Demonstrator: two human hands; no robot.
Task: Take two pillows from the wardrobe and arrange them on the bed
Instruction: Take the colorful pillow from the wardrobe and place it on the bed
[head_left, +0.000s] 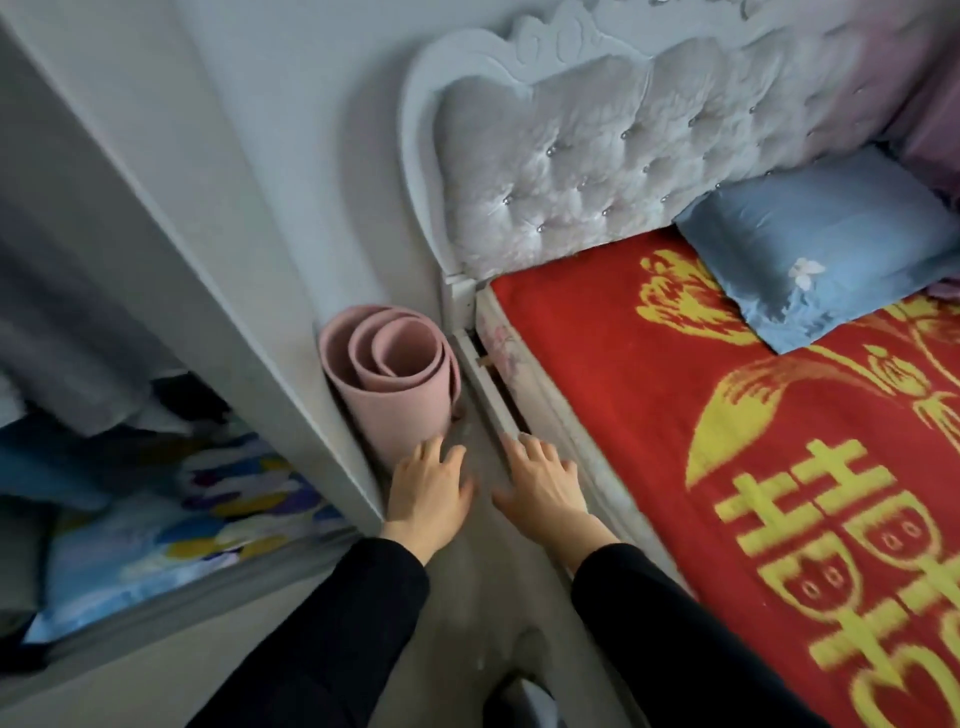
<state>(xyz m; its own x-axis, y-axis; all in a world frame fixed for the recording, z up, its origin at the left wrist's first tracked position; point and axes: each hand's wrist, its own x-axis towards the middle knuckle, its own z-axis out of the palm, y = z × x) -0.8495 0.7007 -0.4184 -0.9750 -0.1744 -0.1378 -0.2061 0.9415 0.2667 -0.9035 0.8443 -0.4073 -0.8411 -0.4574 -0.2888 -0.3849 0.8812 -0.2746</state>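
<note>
A blue satin pillow (821, 260) with a small white flower lies on the bed (649, 405) against the tufted white headboard (597, 156). The bed is covered by a red blanket with yellow characters. At the left the open wardrobe (171, 270) shows folded, colourful bedding (171, 525) on its shelf. My left hand (428, 488) and my right hand (540, 483) hover empty over the floor gap between wardrobe and bed, fingers spread, both in black sleeves.
A rolled pink mat (395, 374) stands upright in the corner between the wardrobe side and the bed frame, just beyond my left fingertips. A purple cushion (930, 130) sits at the far right by the headboard. A narrow grey floor strip runs below my arms.
</note>
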